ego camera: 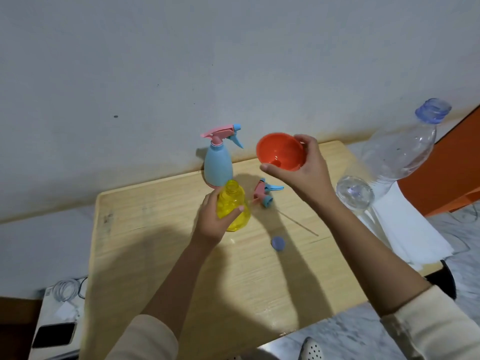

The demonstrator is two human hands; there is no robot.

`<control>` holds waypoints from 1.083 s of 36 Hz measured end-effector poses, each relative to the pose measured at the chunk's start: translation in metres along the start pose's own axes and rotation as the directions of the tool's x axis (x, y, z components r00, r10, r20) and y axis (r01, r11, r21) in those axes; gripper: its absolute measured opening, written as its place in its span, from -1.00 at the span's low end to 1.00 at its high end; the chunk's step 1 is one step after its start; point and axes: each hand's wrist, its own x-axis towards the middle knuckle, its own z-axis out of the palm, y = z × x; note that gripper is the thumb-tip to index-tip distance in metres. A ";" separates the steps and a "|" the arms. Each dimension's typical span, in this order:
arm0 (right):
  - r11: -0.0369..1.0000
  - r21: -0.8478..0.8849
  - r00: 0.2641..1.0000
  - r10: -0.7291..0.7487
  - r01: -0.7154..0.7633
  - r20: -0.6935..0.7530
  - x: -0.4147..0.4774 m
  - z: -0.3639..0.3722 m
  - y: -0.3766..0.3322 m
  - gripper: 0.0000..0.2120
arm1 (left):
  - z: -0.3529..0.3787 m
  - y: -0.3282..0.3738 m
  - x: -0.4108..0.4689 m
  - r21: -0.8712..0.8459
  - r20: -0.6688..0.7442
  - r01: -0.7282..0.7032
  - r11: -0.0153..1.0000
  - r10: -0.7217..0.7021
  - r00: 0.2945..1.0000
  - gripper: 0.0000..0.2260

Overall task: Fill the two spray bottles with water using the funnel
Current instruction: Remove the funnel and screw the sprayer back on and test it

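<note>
My left hand (213, 220) grips the yellow spray bottle (233, 211), which stands upright and uncapped on the wooden table (161, 245). Its pink and blue spray head (265, 193) lies on the table just to the right, dip tube trailing toward me. My right hand (304, 167) holds the orange funnel (279, 152) in the air, above and to the right of the yellow bottle's mouth. The blue spray bottle (217, 165) stands behind the yellow one, its pink trigger head screwed on.
Two clear plastic water bottles stand at the table's right: a tall uncapped one (400, 152) and one seen from above (354, 194). A blue cap (278, 242) lies mid-table. White paper (405, 229) sits at the right edge. A wall runs behind.
</note>
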 end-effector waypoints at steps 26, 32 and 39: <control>0.923 -0.263 0.955 0.296 -0.282 0.016 -0.018 0.003 0.118 -0.02 | -0.003 -0.007 -0.021 -0.040 -0.055 -0.038 0.998 0.036 0.998 -0.43; 0.955 -0.296 0.998 -0.044 0.031 -0.036 -0.018 0.013 0.100 -0.39 | -0.001 -0.009 -0.022 -0.016 -0.072 -0.056 0.998 0.055 0.996 -0.39; 0.861 -0.484 0.975 -0.053 0.154 0.217 -0.001 0.066 0.102 -0.78 | 0.006 -0.015 -0.036 -0.008 -0.147 -0.058 0.998 0.056 0.988 -0.35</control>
